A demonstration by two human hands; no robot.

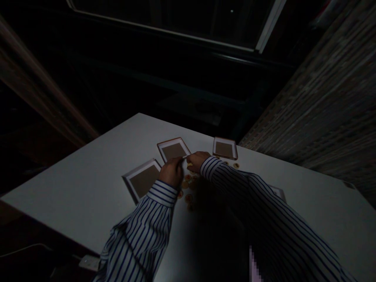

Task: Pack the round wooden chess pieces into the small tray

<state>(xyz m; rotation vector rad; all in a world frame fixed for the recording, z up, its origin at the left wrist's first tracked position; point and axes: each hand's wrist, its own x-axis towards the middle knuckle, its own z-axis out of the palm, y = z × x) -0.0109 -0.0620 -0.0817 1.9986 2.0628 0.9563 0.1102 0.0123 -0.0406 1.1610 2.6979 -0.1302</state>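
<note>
My left hand [172,172] is closed above the white table, its fingertips curled in close to the other hand. A thin pale edge shows between the two hands, and what the left fingers hold is hidden. At the fingertips of my right hand [198,159], also closed, a yellowish round piece shows. Several round wooden discs [188,198] with red or dark marks, like Chinese chess pieces, lie below and between the hands. Just behind the hands sits an open shallow box [175,150] with a brown inside. A larger grey-rimmed box [143,181] lies beside my left wrist.
Another shallow box [225,149] stands at the table's back edge, with a few discs [236,166] in front of it. My right sleeve partly covers a pale box [278,192]. A curtain [311,86] hangs along the right side of the white table [79,184]. The room is dim.
</note>
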